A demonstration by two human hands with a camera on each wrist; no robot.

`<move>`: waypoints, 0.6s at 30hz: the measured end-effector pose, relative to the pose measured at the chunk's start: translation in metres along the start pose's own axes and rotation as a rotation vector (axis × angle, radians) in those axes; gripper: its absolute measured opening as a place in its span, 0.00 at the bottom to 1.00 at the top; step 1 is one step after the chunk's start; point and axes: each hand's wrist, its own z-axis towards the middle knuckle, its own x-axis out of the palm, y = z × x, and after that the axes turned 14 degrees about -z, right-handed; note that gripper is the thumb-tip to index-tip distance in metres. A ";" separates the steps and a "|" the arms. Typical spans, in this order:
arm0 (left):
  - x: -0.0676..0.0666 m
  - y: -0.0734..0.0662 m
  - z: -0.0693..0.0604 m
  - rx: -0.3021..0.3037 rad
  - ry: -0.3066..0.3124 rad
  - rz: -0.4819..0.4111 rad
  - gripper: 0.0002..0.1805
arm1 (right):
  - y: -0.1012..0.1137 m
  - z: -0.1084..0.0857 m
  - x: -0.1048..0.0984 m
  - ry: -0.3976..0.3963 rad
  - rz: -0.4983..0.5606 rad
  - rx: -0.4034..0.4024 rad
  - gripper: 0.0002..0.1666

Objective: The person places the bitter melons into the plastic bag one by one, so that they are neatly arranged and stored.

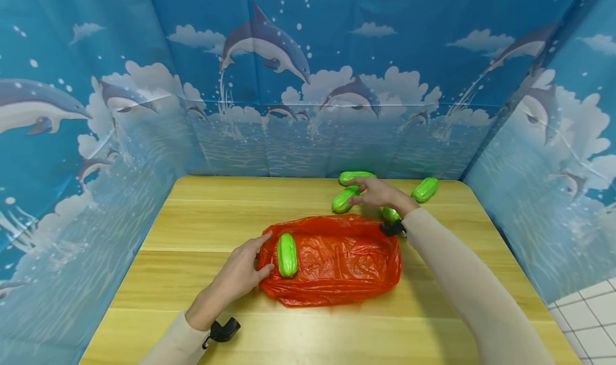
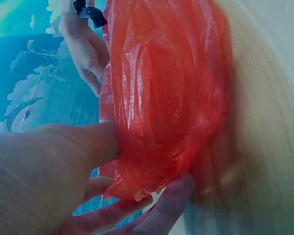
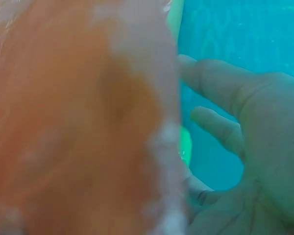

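Observation:
A red plastic bag lies spread wide on the wooden table, its mouth facing up. One bright green, ribbed, cucumber-like piece rests inside at the left end. My left hand touches that end, thumb and fingers spread along it; the left wrist view shows the thumb against the red plastic. Beyond the bag, my right hand reaches over a second green piece, thumb and forefinger apart. Whether it touches the piece cannot be told. In the right wrist view, blurred plastic covers the left half.
Behind the right hand lies another green piece at the table's back edge. One is partly hidden under the right wrist, and one sits at the back right. A dolphin-print curtain surrounds the table's back and sides.

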 end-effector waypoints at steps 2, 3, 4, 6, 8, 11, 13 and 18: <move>0.000 0.001 0.000 -0.001 0.001 -0.001 0.44 | -0.001 0.001 -0.001 0.040 -0.012 0.005 0.40; 0.000 0.001 0.000 -0.001 0.001 -0.003 0.44 | -0.001 0.001 -0.001 0.059 -0.014 0.006 0.40; 0.000 0.001 0.000 0.000 0.000 -0.003 0.44 | -0.001 0.001 -0.002 0.073 -0.019 0.005 0.40; 0.000 0.002 0.000 0.003 -0.001 -0.005 0.44 | -0.001 0.000 -0.004 0.103 -0.017 0.003 0.41; 0.000 0.002 0.000 0.007 0.000 -0.006 0.44 | 0.000 -0.001 -0.007 0.133 -0.007 -0.007 0.41; 0.000 0.002 -0.001 0.016 0.004 -0.007 0.44 | 0.001 0.000 -0.012 0.172 0.009 -0.027 0.41; 0.000 0.002 -0.001 0.020 0.006 -0.008 0.44 | 0.003 0.001 -0.015 0.191 0.013 -0.028 0.41; 0.002 0.003 -0.003 0.024 0.008 -0.014 0.43 | 0.006 0.006 -0.017 0.219 0.019 0.007 0.43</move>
